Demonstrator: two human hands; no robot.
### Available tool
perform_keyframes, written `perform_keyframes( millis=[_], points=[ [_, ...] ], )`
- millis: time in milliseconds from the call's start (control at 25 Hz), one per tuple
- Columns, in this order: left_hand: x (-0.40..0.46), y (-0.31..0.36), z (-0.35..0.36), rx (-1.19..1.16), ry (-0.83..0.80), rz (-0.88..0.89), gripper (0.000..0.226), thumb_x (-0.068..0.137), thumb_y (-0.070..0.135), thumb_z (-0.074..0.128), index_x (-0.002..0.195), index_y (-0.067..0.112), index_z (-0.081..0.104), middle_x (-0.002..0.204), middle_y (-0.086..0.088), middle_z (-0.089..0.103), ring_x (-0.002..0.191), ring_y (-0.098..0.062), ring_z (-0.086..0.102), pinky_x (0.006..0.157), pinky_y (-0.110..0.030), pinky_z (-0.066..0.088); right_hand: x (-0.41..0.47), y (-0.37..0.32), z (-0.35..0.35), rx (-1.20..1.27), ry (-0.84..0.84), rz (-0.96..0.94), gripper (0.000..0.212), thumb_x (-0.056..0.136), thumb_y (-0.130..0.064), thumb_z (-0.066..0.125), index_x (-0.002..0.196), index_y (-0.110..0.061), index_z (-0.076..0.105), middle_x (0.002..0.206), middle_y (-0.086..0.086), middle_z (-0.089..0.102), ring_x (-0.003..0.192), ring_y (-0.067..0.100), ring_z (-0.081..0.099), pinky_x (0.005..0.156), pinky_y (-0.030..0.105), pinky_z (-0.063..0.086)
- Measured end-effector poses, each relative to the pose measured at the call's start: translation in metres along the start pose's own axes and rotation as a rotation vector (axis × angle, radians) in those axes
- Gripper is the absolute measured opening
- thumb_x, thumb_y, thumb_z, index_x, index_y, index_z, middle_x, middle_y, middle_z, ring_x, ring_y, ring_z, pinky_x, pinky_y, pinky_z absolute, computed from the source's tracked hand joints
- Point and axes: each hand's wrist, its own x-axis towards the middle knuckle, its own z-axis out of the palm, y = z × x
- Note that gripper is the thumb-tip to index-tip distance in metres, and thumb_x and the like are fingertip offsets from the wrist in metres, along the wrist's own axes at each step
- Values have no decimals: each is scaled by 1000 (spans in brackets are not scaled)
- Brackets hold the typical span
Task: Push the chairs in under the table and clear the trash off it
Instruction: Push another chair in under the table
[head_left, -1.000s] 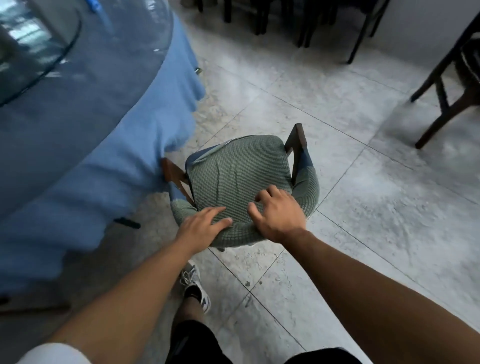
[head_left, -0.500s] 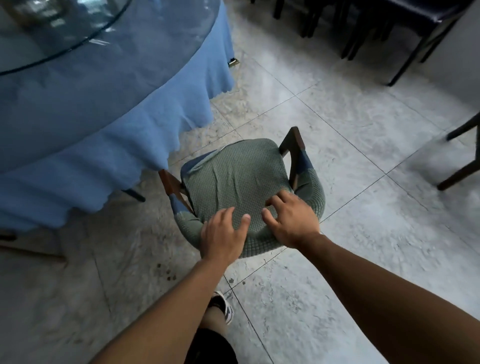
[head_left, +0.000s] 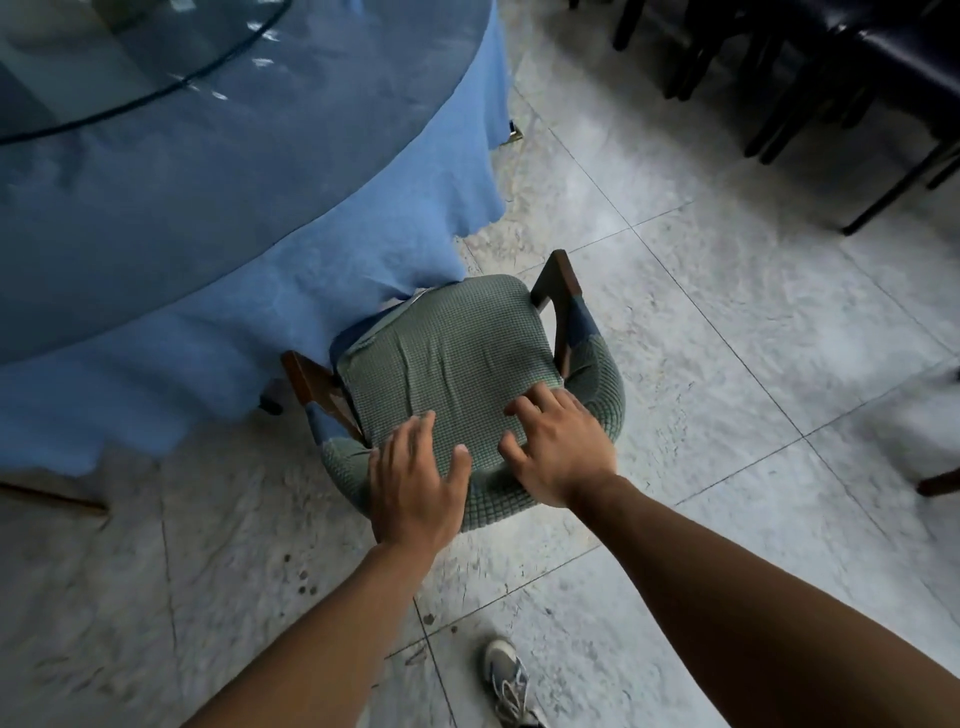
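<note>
A chair (head_left: 447, 358) with a green knitted cover and dark wooden arms stands at the round table (head_left: 218, 208), which is draped in a blue cloth. The seat's front edge touches the hanging cloth hem. My left hand (head_left: 415, 483) lies on the left part of the curved backrest with its fingers stretched forward and thumb spread. My right hand (head_left: 558, 447) sits on the right part of the backrest, its fingers bent over the top onto the inner side. No trash shows on the visible part of the table.
A glass turntable (head_left: 130, 57) covers the table's middle at top left. Dark chairs (head_left: 831, 78) crowd the top right, and another chair leg (head_left: 940, 480) pokes in at the right edge. Pale tiled floor lies around. My shoe (head_left: 506, 680) is at the bottom.
The chair has slid toward the table, so its front edge now meets the cloth hem. Both hands stayed on the backrest, and my left hand's fingers have straightened.
</note>
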Motion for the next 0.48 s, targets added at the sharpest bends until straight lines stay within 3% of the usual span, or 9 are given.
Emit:
perform_keyframes(
  millis=[280,480],
  points=[
    [74,46,13,-21,74,-77,72,95,62,28,150,19,44,151,-10,49,140,-29,43,112,-59,34,92,46,-28,-17,-40,-107,50,93,-54,35,127,-24,56,122,1,50,116,23,46,109,41,38],
    [119,75,26,-7,136,-130,70,96,61,30,147,17,48,147,-9,52,135,-29,47,110,-58,37,152,77,-46,-89,-129,-277,54,94,-54,31,136,-25,49,133,5,46,132,29,39,122,54,21]
  ],
)
